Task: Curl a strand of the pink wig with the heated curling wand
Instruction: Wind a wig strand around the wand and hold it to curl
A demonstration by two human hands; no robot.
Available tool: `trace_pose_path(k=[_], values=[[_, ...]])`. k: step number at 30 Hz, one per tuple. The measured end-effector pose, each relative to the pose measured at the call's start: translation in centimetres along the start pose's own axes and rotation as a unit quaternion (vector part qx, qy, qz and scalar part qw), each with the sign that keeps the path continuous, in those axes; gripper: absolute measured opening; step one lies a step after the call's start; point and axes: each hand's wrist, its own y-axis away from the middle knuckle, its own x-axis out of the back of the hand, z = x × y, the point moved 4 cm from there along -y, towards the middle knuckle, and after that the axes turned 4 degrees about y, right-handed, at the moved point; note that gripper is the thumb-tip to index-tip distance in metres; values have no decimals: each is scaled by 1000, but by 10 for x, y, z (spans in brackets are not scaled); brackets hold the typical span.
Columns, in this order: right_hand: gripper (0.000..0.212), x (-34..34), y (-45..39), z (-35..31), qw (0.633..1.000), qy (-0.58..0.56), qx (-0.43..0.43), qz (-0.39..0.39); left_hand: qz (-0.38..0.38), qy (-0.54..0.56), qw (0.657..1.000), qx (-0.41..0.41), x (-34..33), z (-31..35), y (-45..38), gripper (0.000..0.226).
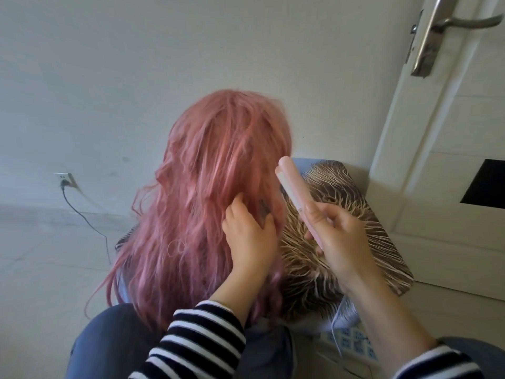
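The long pink wig (207, 192) hangs in the middle of the view, its tangled strands falling toward my lap. My left hand (250, 236) reaches into its right side, fingers curled in among the strands, gathering some hair. My right hand (336, 236) grips the handle of the pink curling wand (293, 187), which points up and to the left, its tip just beside the wig's right edge. The wand's barrel is apart from the hair, with no strand wrapped on it.
A stool with a brown spiky-patterned cushion (352, 242) stands right of the wig. A white door (448, 149) with a metal handle (437, 26) is at the right. A wall socket (65, 180) with a black cord (90, 225) sits at the left. My knees fill the bottom.
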Motion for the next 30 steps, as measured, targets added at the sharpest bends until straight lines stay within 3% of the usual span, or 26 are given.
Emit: trace_pose_path(k=[9,14,19,27,30], values=[[26,-2,-1,6,999,-2,-2,-37,11,14,1000,-14,6,3,-11,52],[38,-4,1,7,998,30,2,-62,8,13,1000,-21,22,9,-3,39],[57,-5,3,6,996,63,5,-64,6,-8,1000,-23,35,12,4,11],[84,-6,6,11,991,88,12,-98,36,59,997,-43,51,31,13,13],[81,-9,6,7,989,89,5,-120,34,85,995,-49,52,36,14,19]])
